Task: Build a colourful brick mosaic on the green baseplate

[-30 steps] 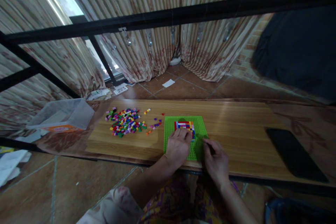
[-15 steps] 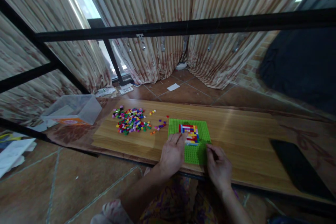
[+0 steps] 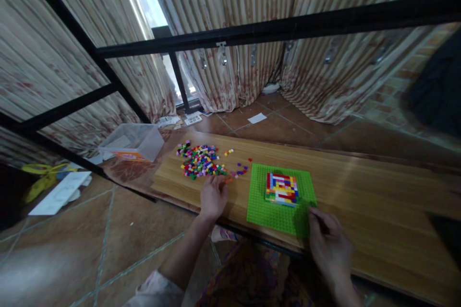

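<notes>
My left hand (image 3: 213, 197) is over the table at the near edge of a pile of small coloured building bricks (image 3: 201, 159). Its fingers are loosely bent and a little apart, with nothing visible in them. A few orange bricks (image 3: 228, 181) lie just beside the fingertips. To the right is a green studded baseplate (image 3: 259, 211), bearing a low rectangular build of multicoloured bricks (image 3: 282, 189). My right hand (image 3: 329, 240) rests at the plate's near right edge, fingers curled and thumb pressed in. Whatever it may pinch is hidden.
A clear plastic box (image 3: 135, 141) with an orange label stands left of the wooden tabletop (image 3: 367, 192). At the far right lies a dark flat object (image 3: 446, 235). Black metal bars (image 3: 252, 33) cross behind the table, before curtains. Scattered bricks (image 3: 240, 171) sit between pile and plate.
My left hand has moved off the brick build and leftward to the pile, uncovering the build. The right hand stays at the plate's edge. The view has swung left.
</notes>
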A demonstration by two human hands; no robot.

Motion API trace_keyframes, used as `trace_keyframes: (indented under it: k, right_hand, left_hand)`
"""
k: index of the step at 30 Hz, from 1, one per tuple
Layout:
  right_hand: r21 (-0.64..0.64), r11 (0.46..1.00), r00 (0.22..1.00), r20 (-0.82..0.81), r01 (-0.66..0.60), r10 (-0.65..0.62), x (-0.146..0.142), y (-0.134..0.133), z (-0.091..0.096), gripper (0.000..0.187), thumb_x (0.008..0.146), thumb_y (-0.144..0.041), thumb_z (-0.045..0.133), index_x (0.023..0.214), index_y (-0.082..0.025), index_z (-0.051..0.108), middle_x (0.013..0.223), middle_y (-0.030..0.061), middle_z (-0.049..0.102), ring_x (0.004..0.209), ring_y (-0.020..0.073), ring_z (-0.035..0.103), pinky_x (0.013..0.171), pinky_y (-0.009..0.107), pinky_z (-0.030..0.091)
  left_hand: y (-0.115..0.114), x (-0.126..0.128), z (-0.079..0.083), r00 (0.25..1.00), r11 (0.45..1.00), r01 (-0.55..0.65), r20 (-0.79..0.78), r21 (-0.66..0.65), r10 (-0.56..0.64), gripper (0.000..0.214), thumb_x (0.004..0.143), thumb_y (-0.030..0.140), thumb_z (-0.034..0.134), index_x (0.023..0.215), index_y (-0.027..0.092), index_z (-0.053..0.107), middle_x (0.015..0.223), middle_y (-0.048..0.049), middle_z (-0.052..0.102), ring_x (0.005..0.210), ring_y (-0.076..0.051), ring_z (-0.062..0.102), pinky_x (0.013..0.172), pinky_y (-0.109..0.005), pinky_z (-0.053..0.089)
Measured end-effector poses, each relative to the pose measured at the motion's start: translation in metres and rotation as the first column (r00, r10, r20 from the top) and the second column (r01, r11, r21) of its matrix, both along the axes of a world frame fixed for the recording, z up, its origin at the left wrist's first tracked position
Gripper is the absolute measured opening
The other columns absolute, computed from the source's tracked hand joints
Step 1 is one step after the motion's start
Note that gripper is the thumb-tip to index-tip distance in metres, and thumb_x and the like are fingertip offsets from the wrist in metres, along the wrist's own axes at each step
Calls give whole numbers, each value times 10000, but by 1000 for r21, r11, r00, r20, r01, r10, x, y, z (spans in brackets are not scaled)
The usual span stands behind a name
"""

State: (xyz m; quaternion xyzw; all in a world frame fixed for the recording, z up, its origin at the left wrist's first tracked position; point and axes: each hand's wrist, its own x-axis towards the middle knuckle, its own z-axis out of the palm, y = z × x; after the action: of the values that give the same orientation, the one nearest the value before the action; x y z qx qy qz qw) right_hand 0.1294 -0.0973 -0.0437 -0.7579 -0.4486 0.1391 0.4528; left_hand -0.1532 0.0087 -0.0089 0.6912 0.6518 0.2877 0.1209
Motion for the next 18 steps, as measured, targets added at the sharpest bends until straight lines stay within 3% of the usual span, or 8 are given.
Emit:
trace_keyframes:
  k: [13,18]
  right_hand:
    - [17,1000,1000,-10,-7,8,-3,0,1,383,855,-519,508,959,-212,713,1038,95,720,977,272,667,888,418,495]
    - [40,999,1000,23,-13,12,-1,0,-2,379,860,-512,511,960,-208,714,1040,102,720,971,277,668,881,422,497]
  left_hand:
    - [3,6,0,999,1000,23,-46,-18,-23,139,893,157,571,959,198,688,1004,-72,678,969,-220,627,881,-342,512]
    - [0,9,2,996,999,6,-92,-50,-10,148,914,161,530,921,194,674,969,-73,665,927,-216,632,818,-318,507]
